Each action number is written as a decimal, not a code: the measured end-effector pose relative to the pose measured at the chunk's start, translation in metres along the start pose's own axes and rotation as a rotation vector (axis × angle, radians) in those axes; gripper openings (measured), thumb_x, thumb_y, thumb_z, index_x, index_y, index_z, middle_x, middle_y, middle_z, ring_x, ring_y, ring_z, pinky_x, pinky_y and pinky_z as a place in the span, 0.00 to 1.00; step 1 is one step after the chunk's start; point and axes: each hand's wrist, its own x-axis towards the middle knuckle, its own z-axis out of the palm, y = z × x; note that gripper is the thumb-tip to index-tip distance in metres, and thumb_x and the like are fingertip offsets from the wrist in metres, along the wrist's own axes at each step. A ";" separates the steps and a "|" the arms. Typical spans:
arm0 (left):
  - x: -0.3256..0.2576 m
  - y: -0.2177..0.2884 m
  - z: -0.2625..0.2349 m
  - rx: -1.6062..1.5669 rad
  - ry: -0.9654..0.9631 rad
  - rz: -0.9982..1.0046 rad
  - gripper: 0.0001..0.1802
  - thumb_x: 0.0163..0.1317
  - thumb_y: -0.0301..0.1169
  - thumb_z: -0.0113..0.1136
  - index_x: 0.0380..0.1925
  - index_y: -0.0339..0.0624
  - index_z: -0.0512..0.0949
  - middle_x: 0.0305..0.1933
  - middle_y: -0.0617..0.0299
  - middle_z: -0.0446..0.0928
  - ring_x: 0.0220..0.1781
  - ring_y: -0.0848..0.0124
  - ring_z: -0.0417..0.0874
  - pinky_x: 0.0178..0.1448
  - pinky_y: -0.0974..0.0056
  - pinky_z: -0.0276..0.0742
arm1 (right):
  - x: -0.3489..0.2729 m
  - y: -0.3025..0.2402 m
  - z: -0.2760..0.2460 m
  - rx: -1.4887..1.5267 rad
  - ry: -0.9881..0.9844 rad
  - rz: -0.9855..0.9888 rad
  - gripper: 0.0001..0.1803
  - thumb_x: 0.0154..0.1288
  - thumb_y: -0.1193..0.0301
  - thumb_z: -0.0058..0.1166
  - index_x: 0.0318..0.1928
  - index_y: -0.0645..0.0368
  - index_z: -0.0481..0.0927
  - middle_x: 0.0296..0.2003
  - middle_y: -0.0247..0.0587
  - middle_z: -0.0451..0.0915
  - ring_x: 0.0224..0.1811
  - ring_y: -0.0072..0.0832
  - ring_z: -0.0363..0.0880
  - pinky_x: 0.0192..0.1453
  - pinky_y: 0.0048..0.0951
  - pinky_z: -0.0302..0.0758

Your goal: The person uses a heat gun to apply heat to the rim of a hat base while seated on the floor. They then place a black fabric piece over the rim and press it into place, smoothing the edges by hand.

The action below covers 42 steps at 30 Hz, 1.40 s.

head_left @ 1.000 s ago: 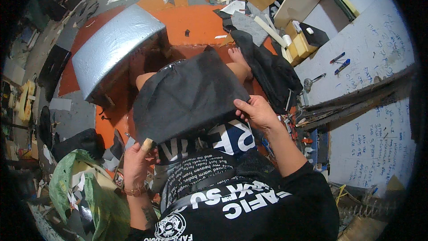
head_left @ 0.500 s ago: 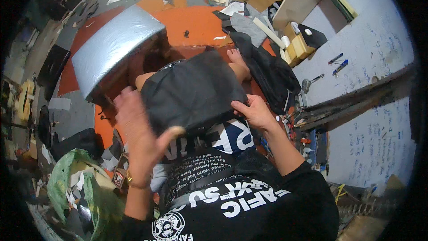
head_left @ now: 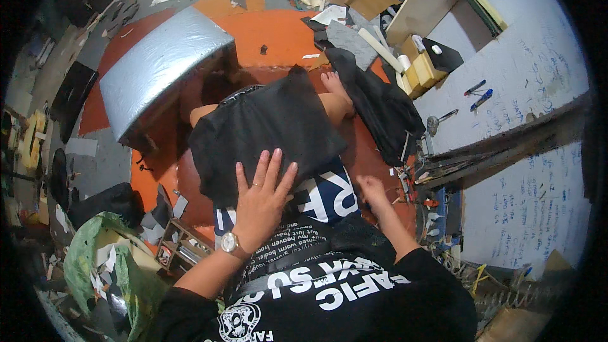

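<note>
A sheet of black fabric (head_left: 266,133) lies spread over my lap and legs, above the orange floor. My left hand (head_left: 259,199), wearing a ring and a wristwatch, presses flat on the near edge of the fabric with fingers spread. My right hand (head_left: 373,193) rests beside my thigh at the right, off the fabric, fingers loosely curled and holding nothing I can see. My bare foot (head_left: 332,82) shows past the far edge of the fabric.
A silver padded panel (head_left: 161,66) leans at the left. More dark cloth (head_left: 380,104) lies to the right, by yellow foam blocks (head_left: 421,73). A white board (head_left: 513,88) with pens sits at the right. A green bag (head_left: 101,266) of scraps is at lower left.
The fabric, held up by both hands before, now lies flat on my lap. My left hand moved onto it and presses down; my right hand let go and dropped to the right.
</note>
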 end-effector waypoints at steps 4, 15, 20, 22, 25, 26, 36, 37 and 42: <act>-0.005 0.005 0.007 0.020 0.054 -0.029 0.38 0.67 0.30 0.65 0.78 0.70 0.75 0.90 0.46 0.60 0.91 0.49 0.59 0.86 0.20 0.40 | -0.032 0.118 0.004 -0.311 -0.068 0.162 0.19 0.79 0.53 0.65 0.47 0.57 0.82 0.34 0.37 0.81 0.33 0.29 0.78 0.37 0.34 0.76; -0.002 0.010 0.020 0.017 0.126 -0.095 0.40 0.66 0.26 0.62 0.77 0.77 0.77 0.89 0.47 0.62 0.91 0.50 0.60 0.86 0.20 0.38 | -0.082 0.187 -0.016 -0.458 -0.187 0.338 0.32 0.74 0.51 0.68 0.62 0.66 0.76 0.50 0.53 0.84 0.52 0.43 0.83 0.56 0.42 0.78; -0.002 0.010 0.020 -0.041 0.142 -0.094 0.41 0.66 0.25 0.60 0.78 0.76 0.76 0.89 0.47 0.61 0.91 0.50 0.61 0.86 0.20 0.38 | -0.058 0.112 -0.027 -0.528 -0.150 0.248 0.40 0.71 0.51 0.69 0.69 0.70 0.74 0.58 0.61 0.85 0.61 0.50 0.85 0.64 0.45 0.78; -0.003 0.011 0.021 -0.042 0.147 -0.094 0.41 0.66 0.25 0.60 0.78 0.76 0.76 0.89 0.48 0.61 0.91 0.50 0.61 0.86 0.20 0.38 | -0.057 0.056 -0.035 -0.542 -0.007 0.069 0.43 0.70 0.50 0.70 0.71 0.71 0.73 0.61 0.63 0.86 0.65 0.52 0.86 0.68 0.47 0.79; -0.004 0.010 0.023 -0.052 0.160 -0.082 0.39 0.68 0.26 0.60 0.80 0.70 0.74 0.89 0.46 0.61 0.91 0.50 0.60 0.85 0.18 0.38 | -0.099 -0.034 -0.054 -0.465 0.094 -0.355 0.40 0.68 0.57 0.72 0.70 0.70 0.73 0.63 0.60 0.84 0.65 0.50 0.85 0.70 0.46 0.78; -0.004 0.010 0.023 -0.066 0.174 -0.076 0.39 0.69 0.27 0.60 0.80 0.69 0.74 0.89 0.46 0.61 0.91 0.50 0.59 0.85 0.18 0.39 | -0.111 -0.066 -0.055 -0.387 0.085 -0.417 0.37 0.67 0.59 0.72 0.69 0.69 0.74 0.62 0.57 0.85 0.64 0.47 0.86 0.70 0.45 0.79; -0.003 0.008 0.034 -0.084 0.229 -0.087 0.22 0.68 0.29 0.61 0.60 0.59 0.85 0.92 0.46 0.55 0.93 0.49 0.54 0.86 0.17 0.36 | -0.184 -0.225 0.008 -0.589 -0.486 -0.650 0.22 0.67 0.66 0.69 0.58 0.62 0.89 0.41 0.47 0.92 0.45 0.29 0.88 0.57 0.37 0.83; -0.003 0.007 0.035 -0.082 0.220 -0.087 0.18 0.68 0.30 0.61 0.56 0.57 0.87 0.92 0.46 0.55 0.93 0.49 0.54 0.86 0.17 0.36 | -0.182 -0.228 0.012 -0.560 -0.515 -0.706 0.22 0.67 0.65 0.69 0.58 0.62 0.89 0.40 0.47 0.92 0.44 0.29 0.88 0.56 0.38 0.83; -0.002 0.006 0.036 -0.053 0.249 -0.096 0.09 0.67 0.36 0.64 0.43 0.52 0.89 0.91 0.46 0.58 0.93 0.50 0.55 0.85 0.17 0.37 | -0.176 -0.236 0.019 -0.512 -0.526 -0.789 0.23 0.65 0.62 0.68 0.55 0.64 0.89 0.37 0.49 0.92 0.38 0.35 0.90 0.52 0.40 0.84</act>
